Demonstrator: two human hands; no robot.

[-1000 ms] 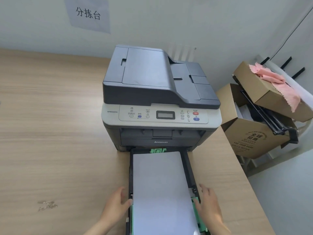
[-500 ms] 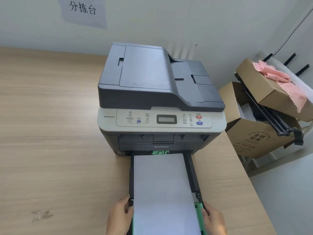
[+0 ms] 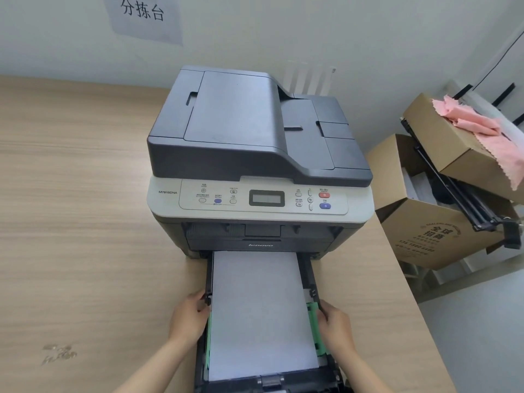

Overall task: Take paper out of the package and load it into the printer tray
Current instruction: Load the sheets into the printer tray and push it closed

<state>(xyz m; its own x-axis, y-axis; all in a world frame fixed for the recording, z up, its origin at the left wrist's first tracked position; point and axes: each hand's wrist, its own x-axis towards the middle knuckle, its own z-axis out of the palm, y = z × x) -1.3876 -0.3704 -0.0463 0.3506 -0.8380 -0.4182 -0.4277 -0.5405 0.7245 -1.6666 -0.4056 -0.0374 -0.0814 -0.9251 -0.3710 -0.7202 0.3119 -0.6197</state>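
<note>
While your head camera looks down at the desk, this is what it holds:

Printer: grey and white Lenovo multifunction printer (image 3: 259, 165) standing on the wooden desk (image 3: 73, 222), its control panel facing you.

Paper tray: black tray (image 3: 307, 275) pulled partly out of the printer's lower front, its far end inside the machine and its near end at the bottom edge of the view.

Paper: white paper stack (image 3: 259, 313) lying flat in the tray, its far edge at the printer's front.

Side guides: green paper guides (image 3: 313, 313) showing along both long edges of the stack, near your hands.

Left hand: your left hand (image 3: 188, 319) grips the tray's left wall, fingers curled over it, thumb at the rim.

Right hand: your right hand (image 3: 334, 321) is closed around the tray's right wall beside the green guide.

Off the desk, right: two open cardboard boxes (image 3: 431, 231), the upper one tilted and holding pink cloth (image 3: 479, 123); a black metal frame leans between them.

Wall: paper sign (image 3: 144, 15) with Chinese characters taped above the desk.
</note>
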